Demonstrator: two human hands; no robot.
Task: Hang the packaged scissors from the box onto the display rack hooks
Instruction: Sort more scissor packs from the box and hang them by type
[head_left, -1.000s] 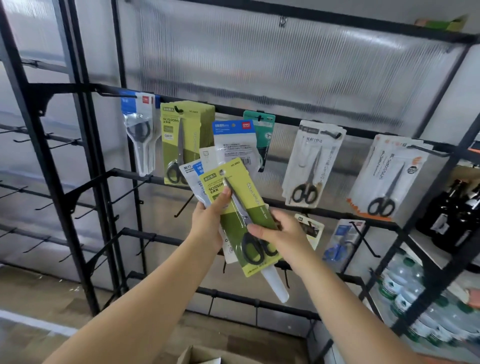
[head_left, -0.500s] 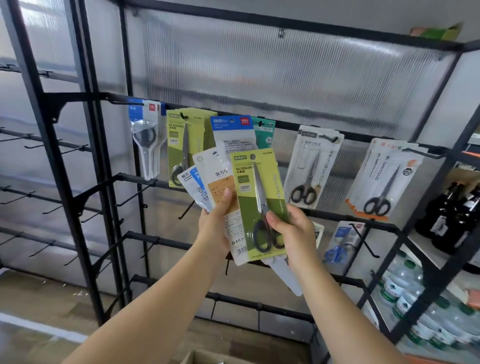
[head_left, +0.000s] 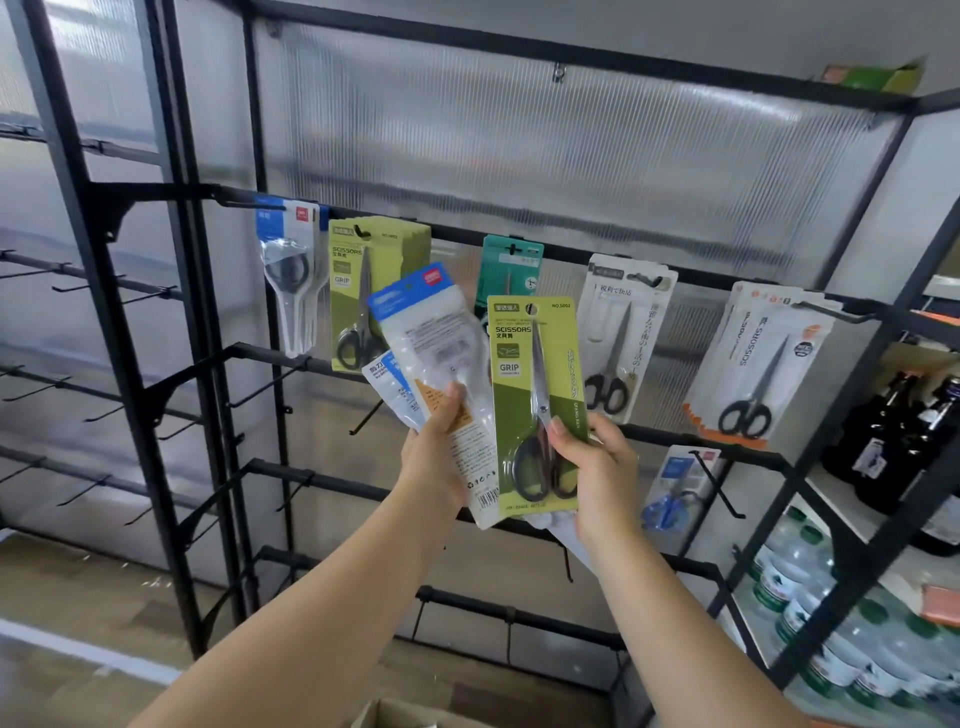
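Note:
My right hand (head_left: 597, 467) pinches a green scissors pack (head_left: 535, 374) at its lower part and holds it upright in front of the black display rack (head_left: 675, 280). My left hand (head_left: 434, 457) grips a fanned stack of white and blue scissors packs (head_left: 431, 338). On the top rail hang a blue-topped pack (head_left: 291, 270), matching green packs (head_left: 363, 291), a teal pack (head_left: 511, 265), a white pack (head_left: 621, 332) and a white and orange pack (head_left: 758, 358). The box (head_left: 395, 714) shows only as a cardboard edge at the bottom.
Bare black hooks (head_left: 104, 291) line the rails at the left and below the hung packs. A blue scissors pack (head_left: 675, 488) hangs lower right. Dark bottles (head_left: 904, 431) and water bottles (head_left: 810, 613) fill the shelves at the right. Wooden floor lies below.
My right hand has turned the green pack from tilted to upright and drawn it rightward, away from the stack. The view has shifted slightly, so the rack sits further right.

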